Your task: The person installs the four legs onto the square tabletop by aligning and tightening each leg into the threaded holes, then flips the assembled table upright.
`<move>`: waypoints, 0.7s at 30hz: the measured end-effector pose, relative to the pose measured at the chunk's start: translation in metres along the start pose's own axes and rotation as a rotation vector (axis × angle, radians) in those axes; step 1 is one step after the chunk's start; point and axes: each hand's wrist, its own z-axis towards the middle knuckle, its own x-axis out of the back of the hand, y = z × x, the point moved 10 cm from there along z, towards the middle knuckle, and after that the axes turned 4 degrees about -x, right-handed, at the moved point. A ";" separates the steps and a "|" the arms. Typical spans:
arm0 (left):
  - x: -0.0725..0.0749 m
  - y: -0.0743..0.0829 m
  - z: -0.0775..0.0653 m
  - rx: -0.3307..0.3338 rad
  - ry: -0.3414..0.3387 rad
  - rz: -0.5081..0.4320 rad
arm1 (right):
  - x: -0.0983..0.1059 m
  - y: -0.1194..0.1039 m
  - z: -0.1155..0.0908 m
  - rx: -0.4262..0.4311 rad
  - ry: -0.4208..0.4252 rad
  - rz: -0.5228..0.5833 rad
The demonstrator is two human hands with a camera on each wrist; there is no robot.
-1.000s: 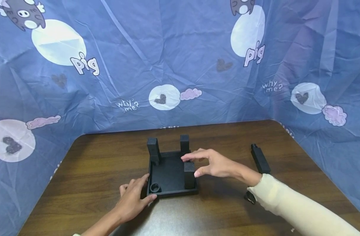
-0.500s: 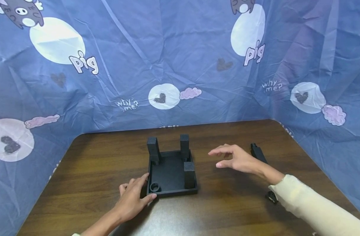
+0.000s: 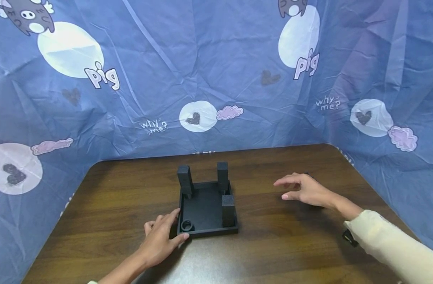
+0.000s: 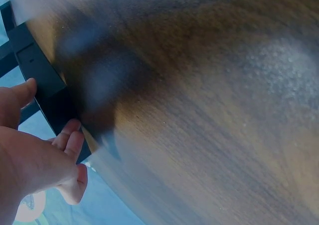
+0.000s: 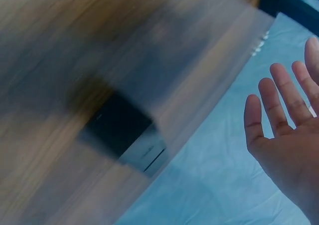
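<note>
The person's left forearm [image 3: 120, 269] lay obliquely across the lower edge of the head view; the left hand [image 3: 161, 238] was set back upward, its thumb [image 3: 180, 238] spread well apart from the loosely extended fingers. The right forearm [image 3: 390, 240], sleeved in cream, slanted from the lower right corner to a bare wrist [image 3: 347, 208]. The right hand [image 3: 310, 191] hung relaxed, thumb and forefinger parted, the fingers separated and slightly bent.

Walls: creased blue cloth [image 3: 216, 59], hung beyond the table [image 3: 131, 177] and turning a corner to my right.
Print: cartoon pigs [image 3: 26, 19], white discs [image 3: 299, 37], dark hearts [image 3: 270, 77], pinkish clouds [image 3: 230, 112], "pig" and "why me?" lettering [image 3: 301, 66].
Furniture: that table, brown wood-grain, far corners rounded.
Light: pale glare [image 3: 209, 256] on its near part.
</note>
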 end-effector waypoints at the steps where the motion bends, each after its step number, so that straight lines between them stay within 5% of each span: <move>1: 0.000 0.000 0.000 0.000 0.000 0.000 | 0.003 0.003 -0.002 -0.001 0.006 -0.011; 16: 0.002 0.001 -0.002 -0.013 0.011 0.000 | 0.036 0.050 -0.028 -0.074 0.085 -0.122; 21: 0.001 0.001 0.000 -0.002 0.003 0.000 | 0.047 0.053 -0.038 0.032 0.122 -0.263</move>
